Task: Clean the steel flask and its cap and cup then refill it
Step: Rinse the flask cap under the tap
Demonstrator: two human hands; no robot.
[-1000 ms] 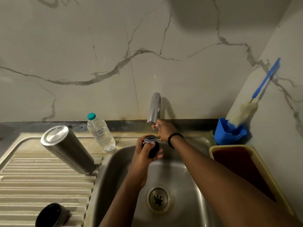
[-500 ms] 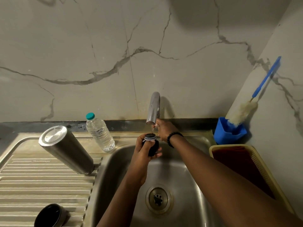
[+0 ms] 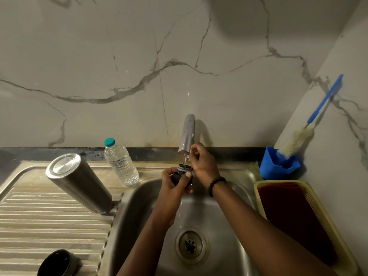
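Black cup sits near-left on the drainboard; steel flask stands inverted farther back. Mid-sink, left hand grips the cap under the stream (thin flow). Right hand, fingers curled by the tap. Rotate cap w/ water hitting threads, rinse fully.

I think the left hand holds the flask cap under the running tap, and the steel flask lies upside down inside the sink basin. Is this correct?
Not quite. The left hand does hold the flask cap under the running tap, but the steel flask is not inside the sink basin. The head view shows it upside down on the ribbed draining board to the left of the basin.
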